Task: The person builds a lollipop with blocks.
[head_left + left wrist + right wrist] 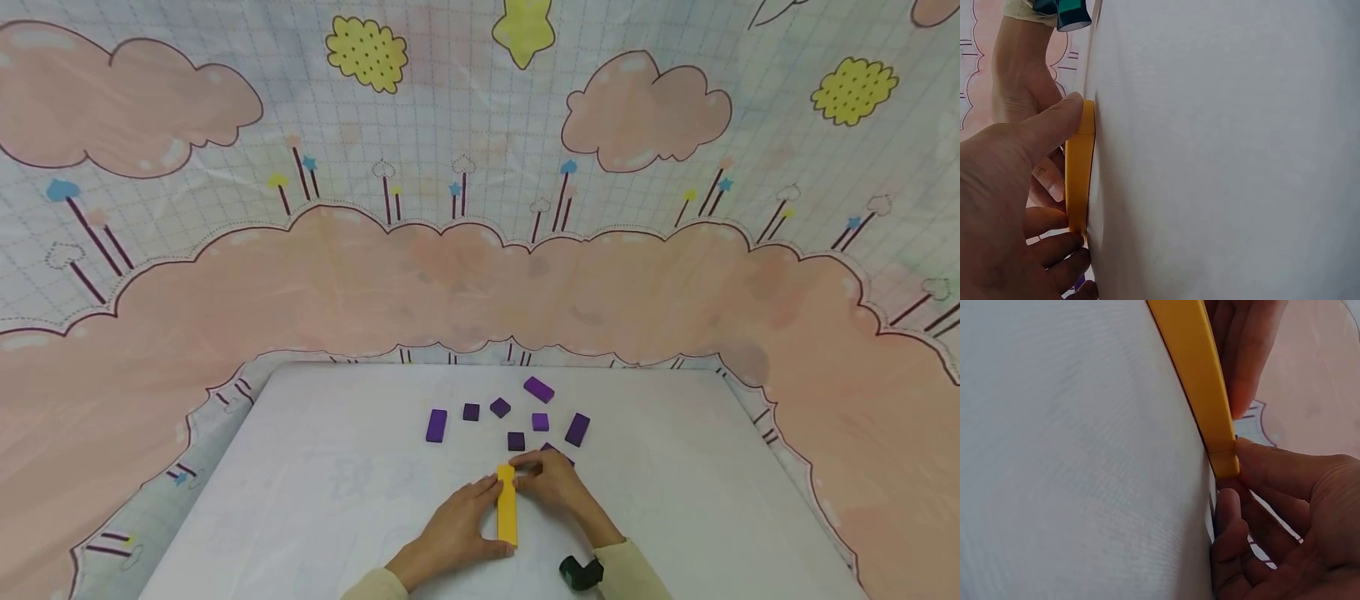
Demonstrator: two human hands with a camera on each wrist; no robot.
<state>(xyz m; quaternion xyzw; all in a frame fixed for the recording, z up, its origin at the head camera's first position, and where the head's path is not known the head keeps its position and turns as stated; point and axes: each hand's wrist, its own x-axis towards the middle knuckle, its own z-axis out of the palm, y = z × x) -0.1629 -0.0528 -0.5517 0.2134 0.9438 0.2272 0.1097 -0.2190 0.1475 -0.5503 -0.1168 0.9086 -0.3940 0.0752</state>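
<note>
A long yellow block (507, 517) lies on the white table, pointing away from me. My left hand (467, 521) grips it from the left, thumb at the near end and fingers along the side toward the far end. In the left wrist view that thumb (1060, 122) presses near the block's end edge. My right hand (553, 482) holds the far end with thumb and fingertips, the other fingers curled close to the tabletop in the right wrist view. Just beyond it, a purple block (547, 447) is partly hidden by the right hand.
Several purple pieces are scattered beyond the hands, among them a cube (516, 442), an oblong block (437, 426) at left and another oblong (577, 429) at right. A dark camera (581, 573) sits at my right wrist. A patterned cloth (480, 287) surrounds the white table (300, 483).
</note>
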